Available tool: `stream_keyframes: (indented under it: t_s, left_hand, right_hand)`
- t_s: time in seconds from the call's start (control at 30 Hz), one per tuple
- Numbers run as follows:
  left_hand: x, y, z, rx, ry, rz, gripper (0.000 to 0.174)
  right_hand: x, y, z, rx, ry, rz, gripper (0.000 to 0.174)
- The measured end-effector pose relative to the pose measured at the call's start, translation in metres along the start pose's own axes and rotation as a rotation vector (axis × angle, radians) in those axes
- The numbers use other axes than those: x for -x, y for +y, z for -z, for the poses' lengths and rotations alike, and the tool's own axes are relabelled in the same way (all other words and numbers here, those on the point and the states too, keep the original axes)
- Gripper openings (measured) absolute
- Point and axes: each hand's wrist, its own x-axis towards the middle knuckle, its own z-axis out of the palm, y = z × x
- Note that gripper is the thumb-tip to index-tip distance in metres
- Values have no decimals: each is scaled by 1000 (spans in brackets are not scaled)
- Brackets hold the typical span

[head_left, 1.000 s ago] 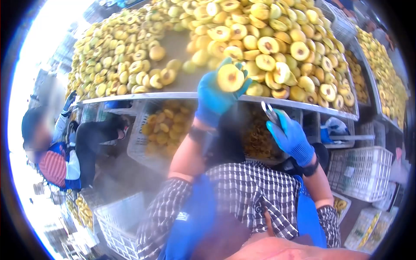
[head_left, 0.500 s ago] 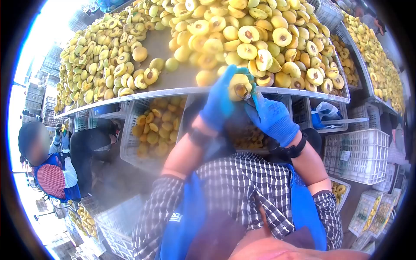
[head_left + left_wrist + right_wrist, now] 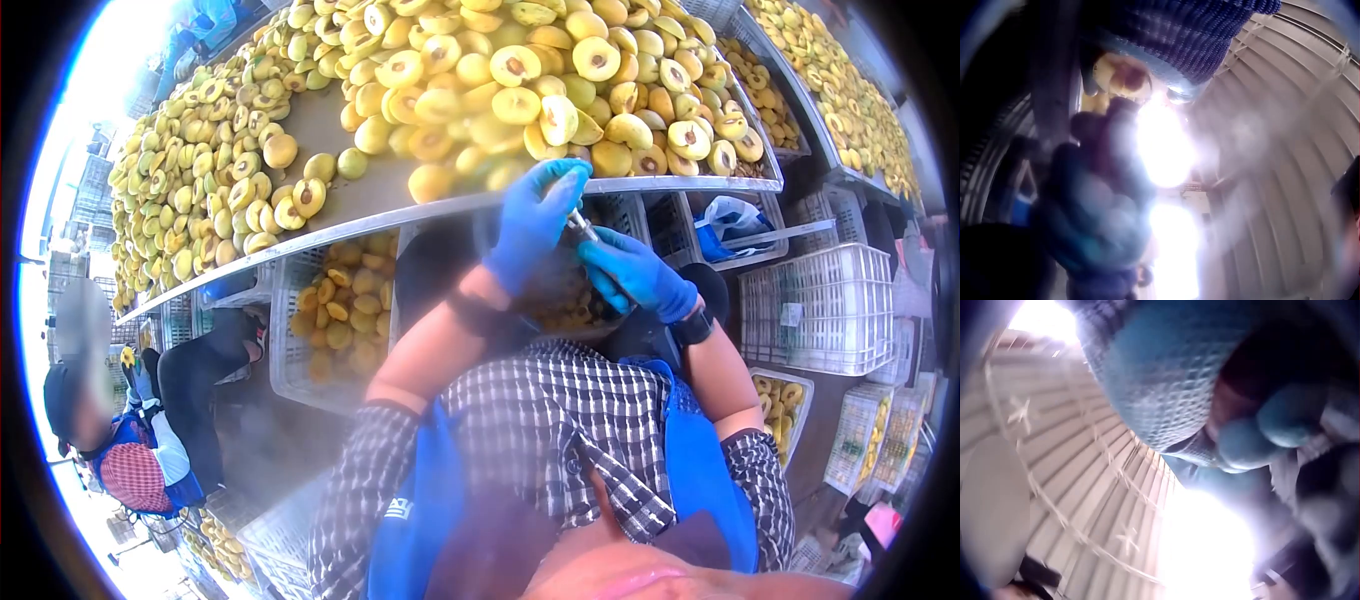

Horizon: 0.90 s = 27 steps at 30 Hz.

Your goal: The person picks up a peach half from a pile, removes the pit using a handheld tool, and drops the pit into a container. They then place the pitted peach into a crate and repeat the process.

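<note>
In the head view, the blue-gloved left hand point(image 3: 535, 225) is raised at the table's front edge with its fingers curled. The left wrist view shows a yellow fruit half point(image 3: 1107, 75) in its grip, with a brown centre. The blue-gloved right hand point(image 3: 645, 275), just to the right and slightly lower, grips a slim metal tool point(image 3: 583, 224) whose tip end reaches the left hand's fingers. Whether the tip touches the fruit is hidden. Curled right fingers point(image 3: 1241, 444) lie round a reddish-brown piece in the right wrist view.
Heaped fruit halves point(image 3: 515, 65) cover much of the metal-edged table point(image 3: 340, 228). Beneath it stands a crate of fruit point(image 3: 285, 375). A white crate point(image 3: 815, 310) is at right, near a blue-and-white bag point(image 3: 735, 225). Another person point(image 3: 135, 470) sits at left.
The right hand with the tool came up to the left hand's fruit. Since then the left hand has turned, hiding the fruit's cut face from the head view, which has shifted over the table.
</note>
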Motion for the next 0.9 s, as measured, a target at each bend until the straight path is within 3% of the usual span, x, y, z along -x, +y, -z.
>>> stream_keyframes:
  t_s: [0.03,0.1,0.13,0.17,0.2,0.23,0.27,0.3,0.33,0.4,0.47,0.5,0.53,0.6,0.67,0.73,0.8,0.9]
  left_hand:
    - [1,-1,1,0,-16,49,30]
    - [-1,-9,8,-261,-3,-297,29]
    - [-2,-9,15,-296,1,-351,31]
    - [-3,-8,22,-331,7,-407,32]
    - [-3,-5,29,-366,15,-461,34]
    - [2,3,38,-270,39,-387,29]
    - [10,18,54,-52,69,-195,28]
    - [19,33,69,182,137,-17,30]
    - [33,48,93,-40,219,-62,30]
    - [61,76,142,-485,358,-114,31]
    - [79,101,222,-1541,279,-387,37]
    - [82,116,225,-1633,527,-333,42]
    - [76,121,247,-1801,611,-304,48]
    - [48,108,298,-1785,742,-253,60]
    - [15,113,292,-1939,607,169,68]
    - [-13,74,331,-2065,532,197,65]
    - [-24,65,339,-1994,449,278,61]
    - [-24,97,300,-1932,411,341,53]
  right_hand:
    - [-6,20,12,315,19,158,34]
    - [-5,43,28,910,108,434,34]
    - [0,44,28,1188,125,562,34]
    - [8,44,25,1218,165,403,32]
    - [9,50,25,1253,214,370,31]
    - [9,58,30,1288,253,345,30]
    - [7,64,37,1325,281,334,29]
    - [8,69,41,1404,312,454,23]
    - [10,75,45,1467,351,579,18]
    - [17,76,49,1393,326,519,27]
    - [14,75,51,1296,271,417,27]
    - [11,74,48,1252,250,351,27]
    - [6,72,46,1242,240,390,27]
    - [2,66,44,1232,227,463,27]
    - [-4,59,38,1218,194,402,28]
    - [-8,52,30,1209,176,368,28]
    - [-6,52,25,1206,175,359,29]
    - [1,57,22,1221,131,376,29]
